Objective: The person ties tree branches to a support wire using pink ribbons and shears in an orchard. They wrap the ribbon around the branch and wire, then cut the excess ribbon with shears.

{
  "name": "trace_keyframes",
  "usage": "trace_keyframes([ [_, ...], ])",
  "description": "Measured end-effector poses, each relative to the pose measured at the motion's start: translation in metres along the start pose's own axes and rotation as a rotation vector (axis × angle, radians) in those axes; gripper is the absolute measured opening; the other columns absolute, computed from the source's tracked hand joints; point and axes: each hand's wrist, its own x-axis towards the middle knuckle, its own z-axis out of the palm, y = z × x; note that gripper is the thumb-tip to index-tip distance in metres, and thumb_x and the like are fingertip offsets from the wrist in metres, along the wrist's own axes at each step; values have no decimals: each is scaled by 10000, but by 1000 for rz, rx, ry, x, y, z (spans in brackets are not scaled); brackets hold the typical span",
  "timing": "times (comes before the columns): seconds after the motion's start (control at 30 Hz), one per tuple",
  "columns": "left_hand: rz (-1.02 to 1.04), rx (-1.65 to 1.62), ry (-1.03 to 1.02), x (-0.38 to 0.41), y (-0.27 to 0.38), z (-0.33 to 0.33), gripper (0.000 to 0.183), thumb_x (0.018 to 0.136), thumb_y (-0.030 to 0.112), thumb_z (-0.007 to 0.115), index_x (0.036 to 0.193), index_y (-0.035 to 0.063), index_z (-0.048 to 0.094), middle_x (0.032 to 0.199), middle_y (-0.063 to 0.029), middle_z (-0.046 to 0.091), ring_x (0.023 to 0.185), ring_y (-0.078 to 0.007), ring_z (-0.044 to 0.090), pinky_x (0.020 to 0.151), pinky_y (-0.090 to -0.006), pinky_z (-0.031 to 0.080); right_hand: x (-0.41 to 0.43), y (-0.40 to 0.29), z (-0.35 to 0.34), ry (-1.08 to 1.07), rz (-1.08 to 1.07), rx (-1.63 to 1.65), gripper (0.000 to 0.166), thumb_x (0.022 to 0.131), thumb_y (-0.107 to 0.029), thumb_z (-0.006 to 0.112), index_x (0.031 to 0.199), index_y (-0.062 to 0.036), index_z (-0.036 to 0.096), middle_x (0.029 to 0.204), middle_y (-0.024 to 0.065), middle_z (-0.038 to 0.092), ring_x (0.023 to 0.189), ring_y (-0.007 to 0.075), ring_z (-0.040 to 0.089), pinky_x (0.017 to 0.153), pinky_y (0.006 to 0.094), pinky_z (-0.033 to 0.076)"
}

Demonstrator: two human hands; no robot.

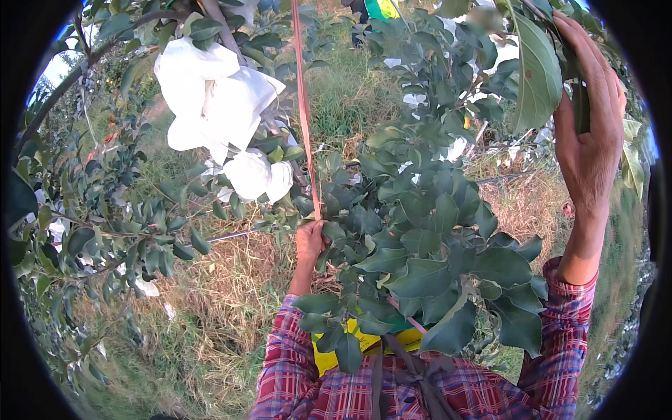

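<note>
My left hand is closed around the lower part of a pinkish-red flat strap, which runs taut upward out of view. Leafy twigs crowd beside that hand. Raised at the upper right, my right hand has its fingers extended among leaves, beside a large green leaf; whether it grips a twig behind them is hidden. White bags hang from a branch left of the strap, with more white bags just below.
A leafy branch spreads between my arms and over my chest. A thick bough arches at upper left. A dark pipe crosses low behind. Part of another person shows at the top. Dry grass covers the ground.
</note>
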Motion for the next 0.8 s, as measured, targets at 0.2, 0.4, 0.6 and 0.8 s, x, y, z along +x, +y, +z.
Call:
trace_keyframes([
  [0.2,-6,-78,35,-7,-3,-27,221,922,120,508,905,-23,676,534,-51,590,381,-65,455,359,-227,355,-14,0,-6,-16,2,46,536,795,58,536,1300,-117,508,1321,53,521,1255,227,449,1065,369,307],
  [0.4,46,-36,110,21,-26,2,192,891,116,550,855,-31,669,615,-67,622,439,-128,562,427,-286,472,-2,-22,-30,-11,-25,73,472,828,26,546,1283,-97,519,1321,64,518,1250,228,455,1058,364,326],
  [0.6,52,-52,69,25,-35,-8,210,893,130,545,825,-31,662,612,-59,614,454,-137,587,427,-289,482,2,-47,-76,39,-29,285,417,845,-1,523,1261,-38,510,1306,151,510,1242,297,456,1040,401,343],
  [0.8,90,92,71,29,-31,-9,240,884,174,565,783,-19,667,555,-71,598,447,-144,590,452,-302,481,-9,-75,-135,110,75,310,354,713,20,572,1067,4,570,1202,194,554,1137,359,515,992,480,345],
])
